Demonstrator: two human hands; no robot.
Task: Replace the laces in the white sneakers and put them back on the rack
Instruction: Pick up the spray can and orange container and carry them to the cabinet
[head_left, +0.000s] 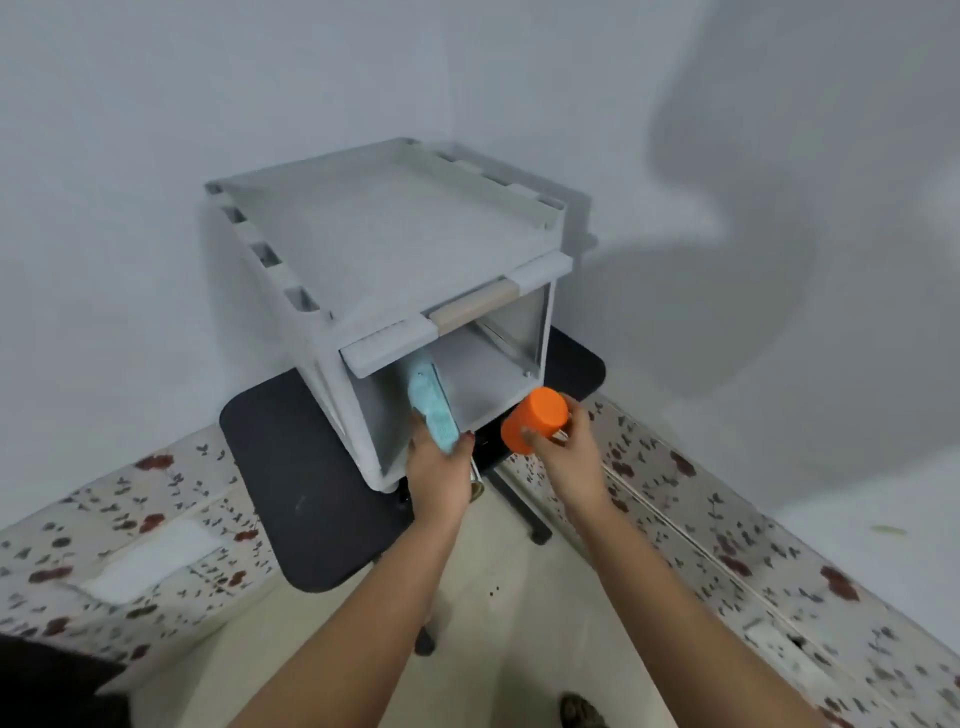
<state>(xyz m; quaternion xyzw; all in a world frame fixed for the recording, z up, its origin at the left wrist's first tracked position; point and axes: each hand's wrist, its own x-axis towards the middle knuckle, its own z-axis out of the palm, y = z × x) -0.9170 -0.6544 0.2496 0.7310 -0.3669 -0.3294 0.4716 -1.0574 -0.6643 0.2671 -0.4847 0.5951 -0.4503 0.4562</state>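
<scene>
Two loads at the rack (395, 244)

The rack stood on a black counter (311, 519). The left grip (439, 467) held a pale blue ribbed thing (428, 400), its far end inside the open front; the right grip (563, 452) curled round an orange cup (535, 418)

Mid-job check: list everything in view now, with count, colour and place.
rack: one, pale grey, on the table, front open
table: one, black, in the wall corner
light blue item: one, sole-like, leaning into the rack's opening
orange cylinder: one, before the rack's opening
floral cushions: two, white with red-brown print, either side of the floor
left hand: one, grips the light blue item
right hand: one, grips the orange cylinder
</scene>
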